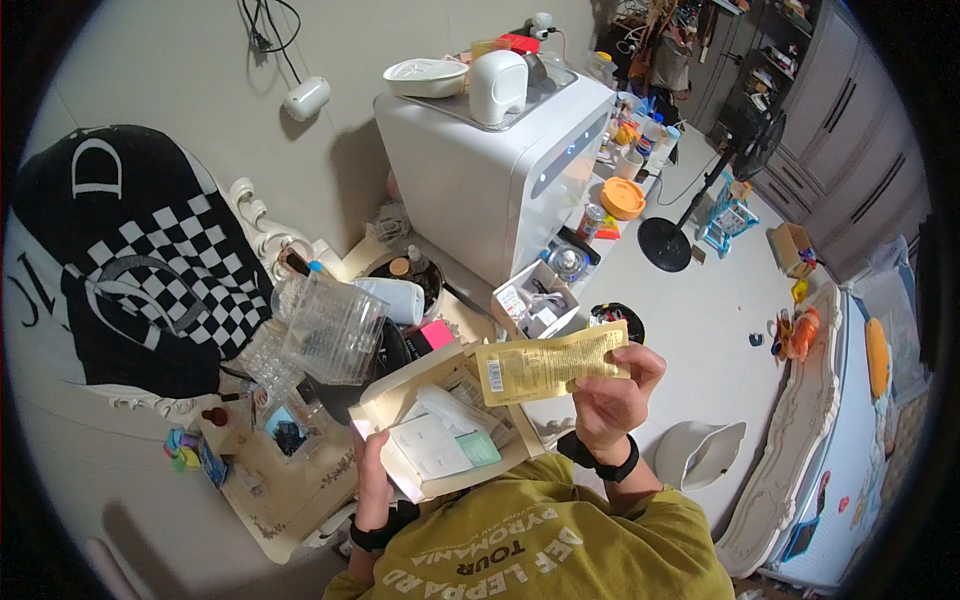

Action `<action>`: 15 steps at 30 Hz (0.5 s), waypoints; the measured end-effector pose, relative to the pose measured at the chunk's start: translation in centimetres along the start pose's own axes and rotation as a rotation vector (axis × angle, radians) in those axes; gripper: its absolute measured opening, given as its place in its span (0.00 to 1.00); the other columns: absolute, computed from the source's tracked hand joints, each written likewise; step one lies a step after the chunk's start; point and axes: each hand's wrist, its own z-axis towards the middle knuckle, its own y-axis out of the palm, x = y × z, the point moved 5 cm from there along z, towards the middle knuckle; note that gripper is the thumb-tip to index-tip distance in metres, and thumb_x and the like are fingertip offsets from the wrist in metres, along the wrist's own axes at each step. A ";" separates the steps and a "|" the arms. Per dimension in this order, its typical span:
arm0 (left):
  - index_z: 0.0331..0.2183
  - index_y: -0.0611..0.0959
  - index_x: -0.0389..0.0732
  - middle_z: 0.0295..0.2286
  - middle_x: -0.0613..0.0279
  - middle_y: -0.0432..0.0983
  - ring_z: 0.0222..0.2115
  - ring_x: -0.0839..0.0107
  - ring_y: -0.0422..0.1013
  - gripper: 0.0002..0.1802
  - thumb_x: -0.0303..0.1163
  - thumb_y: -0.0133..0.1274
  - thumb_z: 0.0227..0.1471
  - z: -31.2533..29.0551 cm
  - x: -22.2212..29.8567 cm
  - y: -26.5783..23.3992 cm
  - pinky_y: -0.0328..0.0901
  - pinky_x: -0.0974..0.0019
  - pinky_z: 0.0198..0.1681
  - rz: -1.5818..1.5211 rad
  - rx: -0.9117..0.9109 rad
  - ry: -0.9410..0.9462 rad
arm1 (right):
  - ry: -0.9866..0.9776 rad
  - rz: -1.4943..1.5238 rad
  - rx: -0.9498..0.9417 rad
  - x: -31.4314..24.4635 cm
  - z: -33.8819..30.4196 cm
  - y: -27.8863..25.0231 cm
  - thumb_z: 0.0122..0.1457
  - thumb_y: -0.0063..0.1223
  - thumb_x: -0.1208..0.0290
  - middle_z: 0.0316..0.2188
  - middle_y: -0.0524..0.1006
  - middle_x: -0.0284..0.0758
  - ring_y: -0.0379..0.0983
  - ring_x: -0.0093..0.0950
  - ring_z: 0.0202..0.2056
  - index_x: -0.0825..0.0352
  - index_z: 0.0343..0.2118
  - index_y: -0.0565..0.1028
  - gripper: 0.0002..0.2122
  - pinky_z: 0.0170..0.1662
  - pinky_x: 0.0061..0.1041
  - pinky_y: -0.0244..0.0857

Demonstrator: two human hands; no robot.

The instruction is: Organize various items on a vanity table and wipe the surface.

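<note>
Toward five o'clock from the middle of the view, one gold packet [535, 366] hangs in the air, its bulk stretching toward ten o'clock from the right hand [612, 408]. That hand's grip is closed, thumb and fingers pinching the packet's three-o'clock end. The packet is flat, oblong and glossy, with crimped edges and fine dark print. At seven o'clock from it sits one open carton [480, 480] of pale, thin card with folded-out flaps; the left hand [372, 475] grips its nine-o'clock wall, thumb over the rim. Inside lie white flat packs [425, 447], too overlapped to count, one pale green piece [480, 450] toward five o'clock, and crinkled translucent wrapping [450, 408] toward twelve. Two black wristbands, one per wrist, circle the arms. At ten o'clock from the carton stand clear, hard plastic containers [335, 330], and at eight o'clock spreads a cream surface [270, 505] with a patterned border. One smooth white appliance [460, 180] with rounded corners rises at eleven o'clock from the packet; one white bin [690, 460] sits at four.
</note>
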 end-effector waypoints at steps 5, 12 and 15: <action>0.44 0.65 0.35 0.37 0.56 0.68 0.38 0.65 0.67 0.25 0.35 0.45 0.43 -0.1 0.2 0.2 0.62 0.65 0.40 -0.022 -0.014 -0.022 | -0.006 -0.012 0.026 0.0 0.0 0.1 0.32 0.60 0.81 0.35 0.62 0.34 0.59 0.31 0.39 0.57 0.23 0.74 0.13 0.42 0.27 0.56; 0.44 0.65 0.35 0.37 0.55 0.68 0.38 0.65 0.67 0.24 0.35 0.45 0.44 0.1 -0.2 0.0 0.62 0.65 0.40 -0.021 -0.029 -0.028 | 0.007 -0.028 0.027 0.2 -0.2 -0.1 0.32 0.61 0.81 0.35 0.62 0.34 0.59 0.31 0.39 0.57 0.23 0.73 0.13 0.42 0.27 0.56; 0.45 0.64 0.35 0.38 0.54 0.67 0.38 0.64 0.67 0.25 0.36 0.45 0.44 0.0 -0.3 0.0 0.62 0.64 0.40 -0.006 -0.007 -0.054 | 0.017 -0.021 0.034 0.2 -0.2 0.0 0.33 0.61 0.81 0.35 0.62 0.34 0.59 0.31 0.39 0.57 0.22 0.73 0.13 0.42 0.27 0.56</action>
